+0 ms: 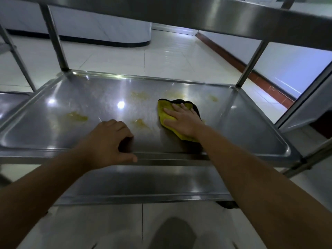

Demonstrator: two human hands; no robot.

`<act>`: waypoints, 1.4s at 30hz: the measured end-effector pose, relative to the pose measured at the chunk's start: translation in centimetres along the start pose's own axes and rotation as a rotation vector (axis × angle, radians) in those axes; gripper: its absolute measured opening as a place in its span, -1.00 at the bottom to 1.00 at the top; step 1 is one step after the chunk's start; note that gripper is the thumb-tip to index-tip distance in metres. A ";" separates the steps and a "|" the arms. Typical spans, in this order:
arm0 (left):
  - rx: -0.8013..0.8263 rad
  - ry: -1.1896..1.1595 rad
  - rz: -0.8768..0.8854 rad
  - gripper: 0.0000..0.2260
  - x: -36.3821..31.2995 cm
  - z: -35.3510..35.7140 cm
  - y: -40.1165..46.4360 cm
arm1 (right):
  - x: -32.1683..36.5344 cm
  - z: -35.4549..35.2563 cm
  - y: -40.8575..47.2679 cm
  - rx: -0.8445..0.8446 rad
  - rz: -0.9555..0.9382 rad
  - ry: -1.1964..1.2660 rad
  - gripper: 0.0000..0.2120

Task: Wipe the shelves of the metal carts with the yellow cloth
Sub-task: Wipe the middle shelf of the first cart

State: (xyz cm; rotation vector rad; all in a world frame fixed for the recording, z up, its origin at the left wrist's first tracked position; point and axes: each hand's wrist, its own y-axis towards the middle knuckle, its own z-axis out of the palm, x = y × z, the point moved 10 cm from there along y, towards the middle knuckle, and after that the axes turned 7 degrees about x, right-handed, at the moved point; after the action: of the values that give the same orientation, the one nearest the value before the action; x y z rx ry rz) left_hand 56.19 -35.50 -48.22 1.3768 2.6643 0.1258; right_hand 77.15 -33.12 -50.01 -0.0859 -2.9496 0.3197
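Note:
The middle shelf point(242, 123) of a steel cart fills the view. Several yellowish smears lie on it, one at the left point(77, 116) and others near the back. A yellow cloth point(166, 109) with a dark underside lies right of centre on the shelf. My right hand point(181, 117) presses flat on the cloth with fingers straight and spread. My left hand point(109, 139) grips the shelf's front rim, fingers curled onto the shelf surface and thumb over the edge.
The cart's top shelf point(233, 17) hangs overhead on four posts. A lower shelf point(143, 184) shows beneath the front rim. Another cart point(10, 103) stands at the left. White tiled floor point(125, 56) lies beyond, with a counter base and a red-skirted wall at the right.

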 end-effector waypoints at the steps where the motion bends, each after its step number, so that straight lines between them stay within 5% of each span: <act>1: 0.011 0.004 0.007 -0.26 -0.2 0.0 0.0 | -1.1 -0.1 -0.4 -0.004 0.025 0.004 -0.43; 5: 0.047 0.027 0.012 -0.43 -0.7 0.3 0.0 | -5.6 -0.8 -3.0 -0.024 0.134 0.044 -0.44; 19: 0.002 -0.109 -0.029 -0.21 -0.3 -0.3 0.1 | -15.6 -0.7 -10.9 -0.069 0.449 0.041 -0.45; 27: -0.031 -0.049 -0.024 -0.10 0.2 -0.4 -0.2 | -10.8 -0.1 -10.1 -0.072 0.467 0.083 -0.46; 42: 0.048 0.061 -0.016 -0.41 -1.0 -0.4 -0.7 | 8.5 2.8 -4.8 -0.005 -0.020 0.014 -0.46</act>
State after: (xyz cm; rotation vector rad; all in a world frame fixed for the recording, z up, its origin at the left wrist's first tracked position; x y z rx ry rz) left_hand 56.19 -36.74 -47.83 1.3866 2.7449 0.1051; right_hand 68.15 -37.73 -50.29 -0.0588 -2.9360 0.3072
